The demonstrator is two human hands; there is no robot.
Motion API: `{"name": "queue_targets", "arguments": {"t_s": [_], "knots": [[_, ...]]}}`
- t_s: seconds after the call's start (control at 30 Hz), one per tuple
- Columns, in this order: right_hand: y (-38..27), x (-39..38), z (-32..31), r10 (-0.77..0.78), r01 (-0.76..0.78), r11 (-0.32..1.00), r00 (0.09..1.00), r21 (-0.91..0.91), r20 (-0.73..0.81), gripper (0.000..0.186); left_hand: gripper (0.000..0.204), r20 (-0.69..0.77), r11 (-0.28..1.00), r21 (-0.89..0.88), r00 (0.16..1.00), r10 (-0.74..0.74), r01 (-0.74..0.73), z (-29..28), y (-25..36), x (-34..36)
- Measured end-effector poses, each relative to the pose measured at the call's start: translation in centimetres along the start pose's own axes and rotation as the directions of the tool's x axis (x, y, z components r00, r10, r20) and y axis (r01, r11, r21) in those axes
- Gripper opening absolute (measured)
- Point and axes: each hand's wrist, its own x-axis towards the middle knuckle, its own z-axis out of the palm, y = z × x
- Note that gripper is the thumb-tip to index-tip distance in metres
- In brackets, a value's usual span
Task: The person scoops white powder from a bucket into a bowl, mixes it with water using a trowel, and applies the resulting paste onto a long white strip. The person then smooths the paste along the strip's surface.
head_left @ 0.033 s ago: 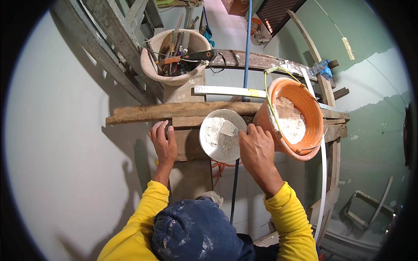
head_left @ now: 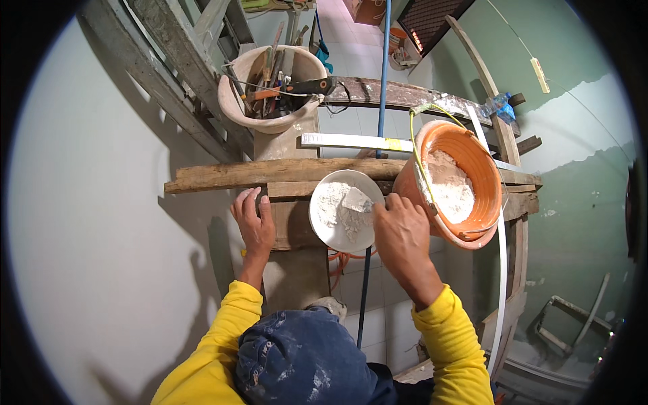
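My right hand [head_left: 403, 228] is closed round the handle of a putty knife [head_left: 356, 200], which is mostly hidden in the fist. Its pale, flat blade rests on the white powder [head_left: 329, 201] inside a round white bowl [head_left: 341, 247]. The bowl sits on the wooden planks in front of me. To the left of it, my left hand [head_left: 252, 221] lies at the end of a short board [head_left: 291, 219], fingers apart and holding nothing. Close to the right of my right hand is an orange bucket [head_left: 484, 152], tilted toward me, with more white powder in it.
A long wooden beam [head_left: 226, 176] crosses behind the bowl. Beyond it stands a whitish tub [head_left: 237, 116] full of hand tools. A white straight bar [head_left: 351, 141] lies across toward the bucket. Upright blue pole [head_left: 383, 74] at the back; clear blue-tinted bottle [head_left: 499, 106] at far right.
My right hand has shifted slightly to the right with the putty knife. The blade stays over the powder in the bowl, and my left hand has kept its place.
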Motion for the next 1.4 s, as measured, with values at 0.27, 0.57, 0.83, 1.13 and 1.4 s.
{"name": "queue_targets", "arguments": {"t_s": [0.27, 0.57, 0.83, 1.13, 1.4], "knots": [[5.9, -4.0, -10.9, 0.250, -0.210, 0.912, 0.966, 0.354, -0.071, 0.023, 0.030, -0.004, 1.000, -0.001, 1.000, -0.001, 0.001, -0.2, -0.6, -0.3], [22.4, -2.6, -2.5, 0.226, -0.252, 0.915, 0.967, -0.315, -0.116, 0.009, 0.030, 0.015, 0.999, 0.010, 0.999, 0.047, -0.047, 0.7, -0.6, 0.0], [22.9, 0.0, 3.6, 0.162, -0.169, 0.981, 0.984, -0.099, -0.075, 0.015, 0.031, 0.042, 0.999, 0.041, 0.999, 0.021, -0.022, 0.3, -0.5, -0.3], [22.2, 0.0, 4.0, 0.230, -0.256, 0.951, 0.961, 0.174, 0.157, 0.019, 0.031, 0.063, 0.998, 0.058, 0.998, 0.032, -0.036, -0.1, -0.2, -0.2], [22.6, -2.0, -1.2, 0.361, -0.386, 0.892, 0.921, 0.233, 0.145, 0.023, 0.032, 0.055, 0.998, 0.059, 0.998, 0.031, -0.034, 0.0, -0.1, -0.2]]}}
